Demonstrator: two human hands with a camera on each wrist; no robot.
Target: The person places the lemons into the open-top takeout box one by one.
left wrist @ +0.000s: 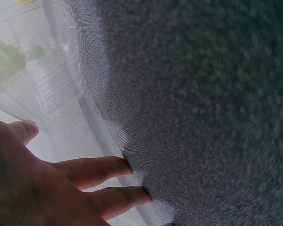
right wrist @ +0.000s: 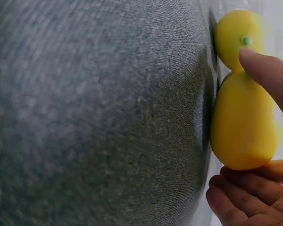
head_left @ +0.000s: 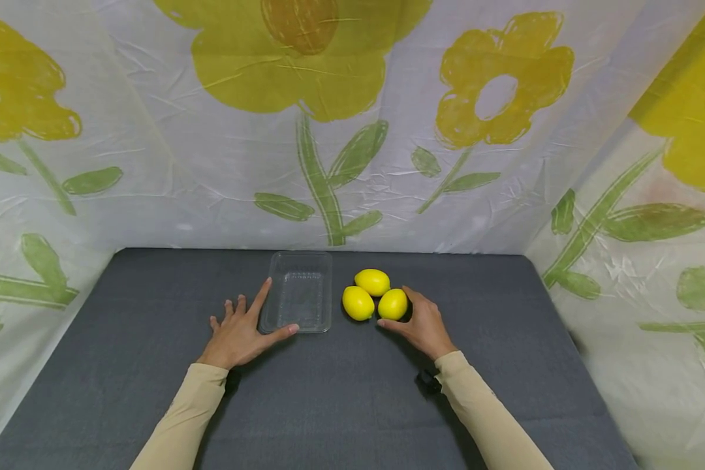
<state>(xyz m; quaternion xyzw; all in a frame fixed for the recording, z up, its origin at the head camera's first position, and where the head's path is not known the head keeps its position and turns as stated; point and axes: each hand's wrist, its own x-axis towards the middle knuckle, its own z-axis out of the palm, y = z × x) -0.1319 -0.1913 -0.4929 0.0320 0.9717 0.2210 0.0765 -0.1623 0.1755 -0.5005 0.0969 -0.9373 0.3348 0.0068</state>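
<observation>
Right hand [right wrist: 259,195] around a yellow lemon [right wrist: 244,134] on grey cloth [right wrist: 104,113].

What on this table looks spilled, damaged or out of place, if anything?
Nothing stands out. The tray is at the left hand, the three lemons sit together at the right hand, and I see no spill or damage.

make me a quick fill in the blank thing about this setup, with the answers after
There are ____ lemons on the gray table.
In the head view, the lemons lie to the ____ of the clear container.
The grip nearest the container is the person's ____ one.
The flower petals on the backdrop are ____.

Missing words: three; right; left; yellow.
</observation>
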